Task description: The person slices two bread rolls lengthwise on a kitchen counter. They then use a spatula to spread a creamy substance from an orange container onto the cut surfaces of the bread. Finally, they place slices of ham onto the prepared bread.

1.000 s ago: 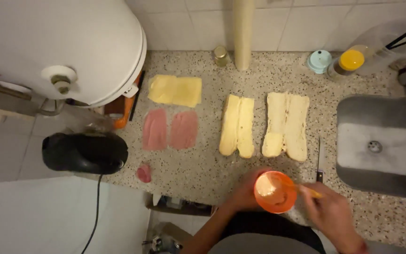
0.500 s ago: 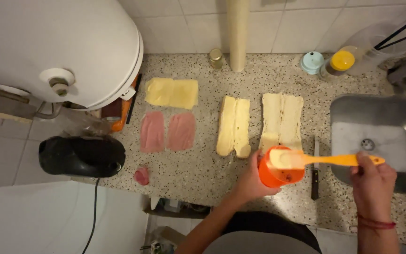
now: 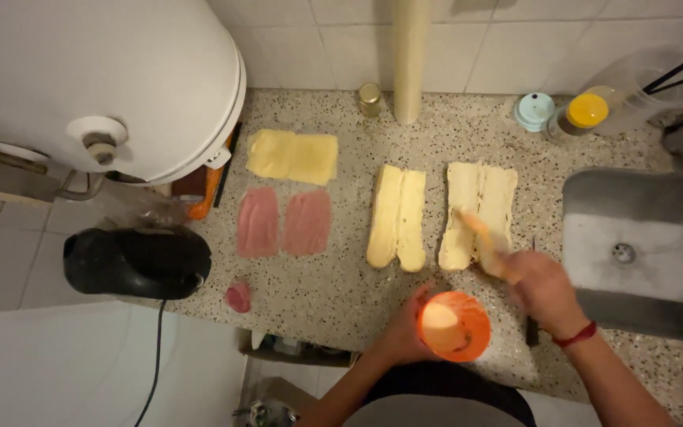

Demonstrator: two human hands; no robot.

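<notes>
1. My right hand (image 3: 545,286) has its fingers closed around the handle of an orange spreading knife (image 3: 484,241). The blade runs up and to the left from my knuckles, and its tip lies on the nearer opened bread roll (image 3: 480,212).
2. That roll lies straight ahead of my right hand, its long axis running away from me toward the tiled wall. The knife crosses it at a slant, over the seam between the two halves.
3. My left hand (image 3: 401,336) grips the orange tub (image 3: 454,326) from its left side, fingers wrapped round the wall. The tub is held near the front edge of the worktop (image 3: 333,277), its mouth toward me, with pale spread inside.
4. The second opened roll (image 3: 397,217) lies just left of the first, parallel to it. It is about as close to my left hand as to my right.
5. Further left lie two pink ham slices (image 3: 284,223), with yellow cheese slices (image 3: 292,156) behind them.
6. A dark knife (image 3: 531,316) lies on the worktop beside the steel sink (image 3: 642,245), mostly hidden under my right wrist.
7. Motion blurs the spreader, so I cannot tell how much spread it carries or whether its blade lies flat on the crumb.
</notes>
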